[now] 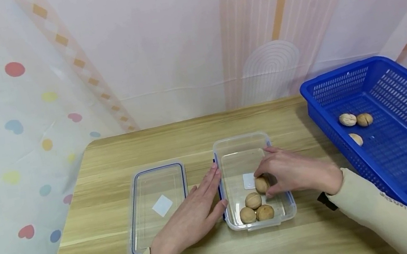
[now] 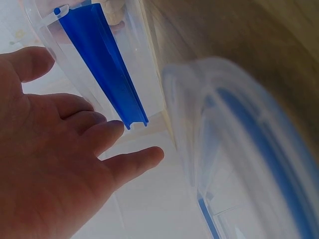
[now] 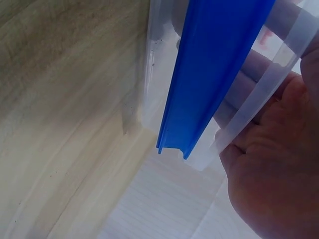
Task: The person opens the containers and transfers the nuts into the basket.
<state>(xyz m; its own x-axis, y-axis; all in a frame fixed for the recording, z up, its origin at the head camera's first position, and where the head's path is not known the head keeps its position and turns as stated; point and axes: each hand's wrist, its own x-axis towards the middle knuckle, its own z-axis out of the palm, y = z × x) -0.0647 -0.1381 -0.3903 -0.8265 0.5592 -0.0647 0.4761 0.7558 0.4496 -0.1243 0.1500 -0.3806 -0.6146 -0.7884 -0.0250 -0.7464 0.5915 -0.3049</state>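
Pinches walnut [image 1: 261, 185] with right hand [image 1: 287, 172] inside box [image 1: 240, 140], near three more walnuts [image 1: 253, 200]. Positions left hand [image 1: 194, 216], straight-fingered, at left side of box, beside lid [image 1: 151, 220].

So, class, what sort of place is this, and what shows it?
Probably an indoor tabletop work corner, though its wider use can't be told: a wood-grain table, printed sheeting behind it, and a clear container set out on top.

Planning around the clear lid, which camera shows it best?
The head view: most of the lid shows, lying on the table, with the left hand covering part. The left wrist view shows only a blurred part with blue trim; the right wrist view shows none.
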